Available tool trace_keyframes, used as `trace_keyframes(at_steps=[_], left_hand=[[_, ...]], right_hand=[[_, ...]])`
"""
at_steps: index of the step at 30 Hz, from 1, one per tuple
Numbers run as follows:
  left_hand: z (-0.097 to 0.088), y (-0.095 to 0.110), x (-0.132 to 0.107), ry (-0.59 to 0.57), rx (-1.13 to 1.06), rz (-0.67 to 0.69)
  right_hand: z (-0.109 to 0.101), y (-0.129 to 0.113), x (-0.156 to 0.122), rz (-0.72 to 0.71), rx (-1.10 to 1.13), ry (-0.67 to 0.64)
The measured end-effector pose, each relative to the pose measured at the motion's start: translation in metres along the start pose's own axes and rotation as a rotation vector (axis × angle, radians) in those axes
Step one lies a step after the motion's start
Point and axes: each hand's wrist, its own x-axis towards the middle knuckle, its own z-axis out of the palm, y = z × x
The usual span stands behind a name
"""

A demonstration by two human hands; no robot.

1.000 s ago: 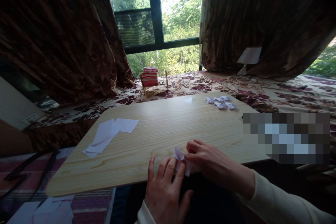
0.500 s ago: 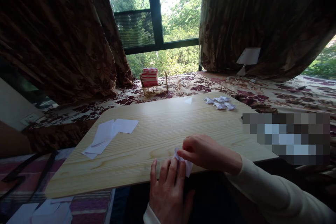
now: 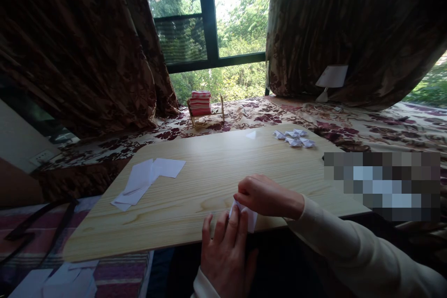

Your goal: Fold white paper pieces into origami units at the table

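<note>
A small folded piece of white paper [image 3: 248,216] lies at the near edge of the light wooden table [image 3: 209,181]. My left hand [image 3: 226,253] reaches up from below, its fingers stretched out and pressing flat on the paper's left part. My right hand [image 3: 267,196] comes in from the right in a cream sleeve, its fingers curled and pinching the paper's top. Most of the paper is hidden under both hands.
A loose stack of white paper sheets [image 3: 145,180] lies at the table's left. Several small folded paper pieces [image 3: 294,137] sit at the far right corner. A small wooden rack with striped cloth [image 3: 202,104] stands on the floral cover behind. More paper [image 3: 52,281] lies below left.
My right hand has slid left and pulled its fingers in over the paper. My left hand has shifted slightly right, fingers still flat on the paper.
</note>
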Motion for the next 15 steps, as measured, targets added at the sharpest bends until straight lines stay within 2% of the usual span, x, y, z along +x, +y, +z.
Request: trace_keyframes(at_steps=[8,13,15], left_hand=[[0.012,0.001,-0.007,0.025,-0.054,-0.028],[0.009,-0.001,-0.006,0.026,-0.026,-0.007],[0.009,-0.002,-0.007,0.009,-0.005,0.001]], right_hand=[[-0.009,0.011,-0.007,-0.104,0.040,0.044],[-0.005,0.015,-0.018,-0.424,-0.065,0.104],[-0.001,0.013,-0.016,-0.499,-0.152,0.112]])
